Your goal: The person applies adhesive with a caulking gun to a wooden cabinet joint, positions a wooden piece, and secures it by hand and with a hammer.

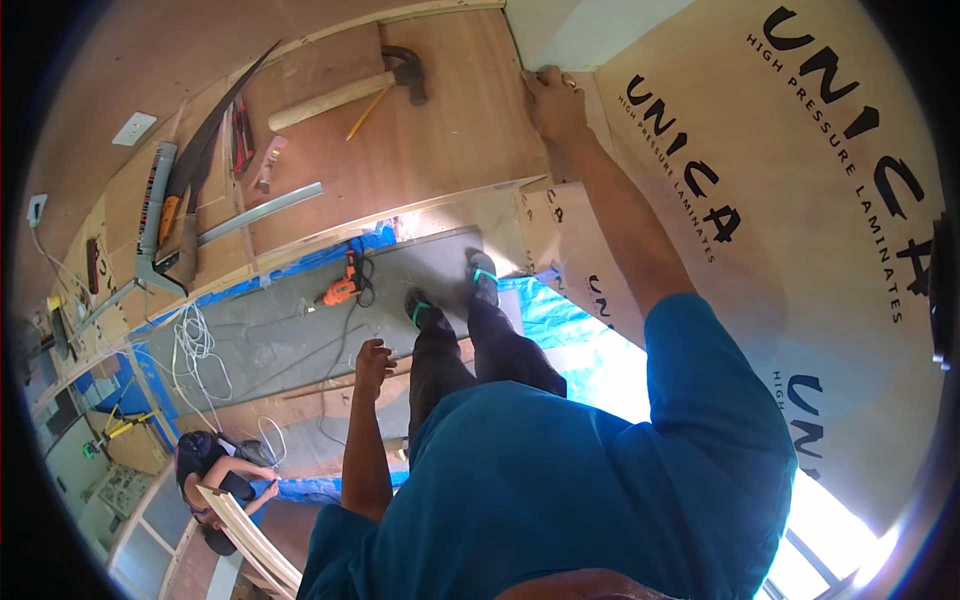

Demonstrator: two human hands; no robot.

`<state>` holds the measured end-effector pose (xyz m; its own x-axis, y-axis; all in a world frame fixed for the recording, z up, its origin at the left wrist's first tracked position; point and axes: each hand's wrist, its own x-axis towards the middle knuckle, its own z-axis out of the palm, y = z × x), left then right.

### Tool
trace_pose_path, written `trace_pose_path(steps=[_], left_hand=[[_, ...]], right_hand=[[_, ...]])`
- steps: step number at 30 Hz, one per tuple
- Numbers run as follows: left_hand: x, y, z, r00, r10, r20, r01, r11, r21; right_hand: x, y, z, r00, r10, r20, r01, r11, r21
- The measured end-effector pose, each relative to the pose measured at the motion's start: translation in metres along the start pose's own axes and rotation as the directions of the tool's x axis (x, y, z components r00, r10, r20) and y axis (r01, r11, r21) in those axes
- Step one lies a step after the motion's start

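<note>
The right arm extends from the teal sleeve, right of centre, to the upper centre of the frame, with the elbow nearly straight. The forearm passes in front of the printed laminate panel point(760, 240) at the right. The right hand point(556, 108) is positioned at the far right corner of the plywood worktop point(465, 135), back of the hand toward the camera. Its fingers are bent and close together at the panel edge; whether they grip an item cannot be told, as the fingertips are partly hidden.

The left arm is bent, with the forearm directed upward from the lower centre. The left hand point(374, 365) is raised clear of the worktop, left of the person's legs. Its fingers are loosely curled and slightly spread, with no item visible in them.

The plywood worktop occupies the upper centre. On it lie a claw hammer point(335, 100), head to the right, and a yellow pencil point(368, 113) just below the handle. A metal strip point(262, 212) lies near the front edge; a handsaw point(200, 160) and a caulking gun point(155, 200) lie at the upper left. An orange power drill point(342, 289) rests on the grey floor board point(280, 345), left of the feet. A co-worker point(198, 465) crouches at the lower left.
</note>
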<state>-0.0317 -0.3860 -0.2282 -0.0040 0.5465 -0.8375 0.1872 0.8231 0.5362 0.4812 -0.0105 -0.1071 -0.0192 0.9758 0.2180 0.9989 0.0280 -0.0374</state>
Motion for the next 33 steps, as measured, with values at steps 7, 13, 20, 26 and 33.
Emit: trace_pose_path(steps=[7,13,20,26,33], left_hand=[[-0.014,-0.04,0.004,0.989,-0.145,-0.04,0.144,0.989,-0.012],[-0.042,-0.067,0.011,0.964,-0.242,-0.112,0.239,0.97,-0.044],[0.006,-0.02,0.038,0.995,0.098,0.008,-0.091,0.894,0.44],[0.022,0.256,0.145,0.49,0.847,0.206,-0.846,0.404,0.348],[0.066,0.486,0.312,0.157,0.831,0.533,-0.824,-0.187,0.535]], right_hand=[[0.007,0.008,-0.01,0.987,0.092,0.132,-0.113,0.98,0.164],[-0.008,0.059,0.01,0.941,0.339,-0.004,-0.272,0.762,0.587],[-0.038,0.067,-0.007,0.986,0.156,0.056,-0.165,0.954,0.252],[-0.019,0.048,-0.017,0.905,0.224,0.362,-0.24,0.971,0.0],[-0.018,0.056,-0.03,0.899,0.21,0.384,-0.225,0.974,-0.007]])
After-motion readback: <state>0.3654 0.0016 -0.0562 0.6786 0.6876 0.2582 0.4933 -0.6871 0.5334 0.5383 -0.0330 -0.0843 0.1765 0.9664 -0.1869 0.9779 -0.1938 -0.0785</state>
